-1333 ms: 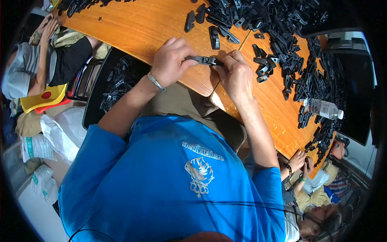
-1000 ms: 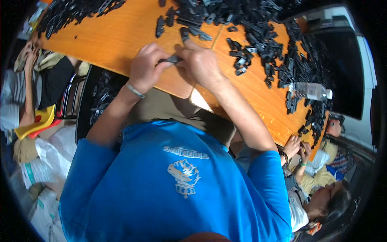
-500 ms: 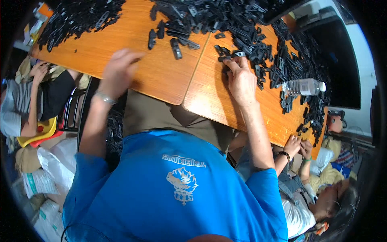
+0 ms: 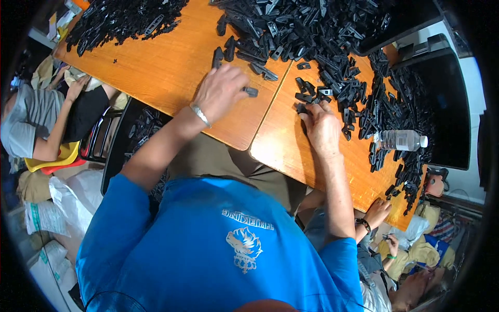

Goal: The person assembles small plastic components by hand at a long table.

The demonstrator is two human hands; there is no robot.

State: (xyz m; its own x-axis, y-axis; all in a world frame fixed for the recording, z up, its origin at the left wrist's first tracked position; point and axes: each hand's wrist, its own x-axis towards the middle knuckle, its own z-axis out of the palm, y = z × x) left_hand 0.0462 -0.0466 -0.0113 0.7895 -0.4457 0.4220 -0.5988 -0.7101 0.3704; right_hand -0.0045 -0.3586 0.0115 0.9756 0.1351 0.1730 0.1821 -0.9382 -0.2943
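My left hand (image 4: 221, 92) is over the middle of the wooden table (image 4: 176, 78), its fingertips closed on the end of a small black plastic part (image 4: 250, 92). Beside its knuckles lie a few more long black parts (image 4: 229, 48). To the right of the table seam, my right hand (image 4: 323, 127) rests low with fingers pinched around a dark part (image 4: 301, 108), mostly covered by the fingers. Just beyond those fingertips is a small cluster of black parts (image 4: 306, 86), one showing a shiny metal piece (image 4: 325, 92).
A large heap of black parts (image 4: 296, 31) spreads along the far side and right. Another pile (image 4: 125, 21) is at far left. A clear bottle (image 4: 401, 140) lies among parts near a dark monitor (image 4: 442, 104). Other people's hands (image 4: 378, 212) are at the right edge; one person sits left.
My left hand has come right and forward from the near edge and closed on a black part. My right hand stays by the same cluster. The whole view has shifted slightly.
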